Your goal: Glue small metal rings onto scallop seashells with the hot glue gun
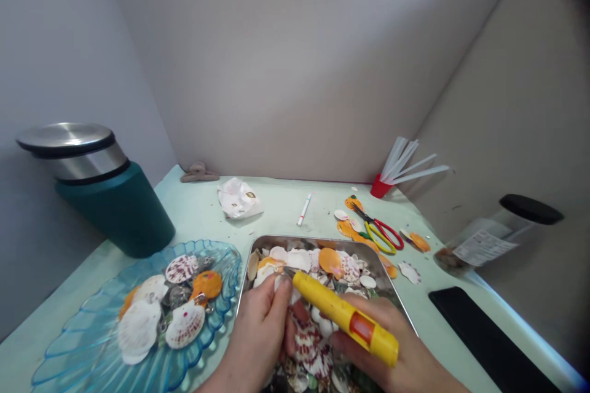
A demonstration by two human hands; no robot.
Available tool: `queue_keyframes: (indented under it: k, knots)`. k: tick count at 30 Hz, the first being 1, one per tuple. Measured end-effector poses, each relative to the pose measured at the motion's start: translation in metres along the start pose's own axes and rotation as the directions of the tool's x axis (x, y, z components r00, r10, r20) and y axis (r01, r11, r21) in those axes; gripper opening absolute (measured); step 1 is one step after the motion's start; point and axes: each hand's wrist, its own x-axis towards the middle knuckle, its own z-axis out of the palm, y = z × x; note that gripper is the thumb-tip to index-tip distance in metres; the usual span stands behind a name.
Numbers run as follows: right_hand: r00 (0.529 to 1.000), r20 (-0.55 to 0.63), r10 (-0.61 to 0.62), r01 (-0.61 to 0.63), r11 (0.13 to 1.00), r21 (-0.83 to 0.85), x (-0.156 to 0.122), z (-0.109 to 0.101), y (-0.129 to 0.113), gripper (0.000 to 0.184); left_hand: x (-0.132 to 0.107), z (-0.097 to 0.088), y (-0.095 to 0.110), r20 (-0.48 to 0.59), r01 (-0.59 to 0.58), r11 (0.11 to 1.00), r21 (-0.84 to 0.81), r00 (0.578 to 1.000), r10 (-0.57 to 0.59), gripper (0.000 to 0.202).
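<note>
Over a metal tray [405,301] heaped with seashells [313,350], my left hand [262,319] is closed in a pinch. A small pale shell [279,282] shows between its thumb and fingers. My right hand [382,325] grips a yellow pen-shaped tool [338,310] with a reddish-orange inset and a narrow metal tip. That tip points left and lies at the pinched shell; contact is hard to make out. White, orange and purple-striped shells fill the tray, partly covered by both hands.
A blue scalloped dish [74,331] of shells stands left, a green bottle [120,209] behind it. Scissors [382,227], a red cup [380,186] with white sticks, a clear jar [488,239] and a black slab [493,338] lie right. A marker [304,209] and crumpled packet [238,198] sit behind.
</note>
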Motion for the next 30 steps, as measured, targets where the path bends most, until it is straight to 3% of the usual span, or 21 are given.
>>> queue_keyframes:
  k: [10, 23, 30]
  knots:
    - [0.999, -0.033, 0.027, -0.029, 0.998, -0.050, -0.0015, 0.0005, 0.0024, 0.016, -0.0002, -0.0006, 0.0056, 0.013, 0.040, 0.998, -0.039, 0.999, -0.039, 0.042]
    - [0.999, -0.048, 0.026, -0.028, 0.998, -0.048, -0.0025, 0.0006, 0.0004, 0.019, -0.0011, -0.0011, 0.0012, 0.016, -0.018, 0.998, 0.060, 1.000, 0.017, 0.040]
    - [1.000, 0.002, 0.005, -0.005, 1.000, 0.003, -0.0024, -0.0009, 0.0023, 0.017, -0.0014, -0.0014, 0.0028, 0.002, -0.039, 0.994, 0.106, 0.999, 0.039, 0.038]
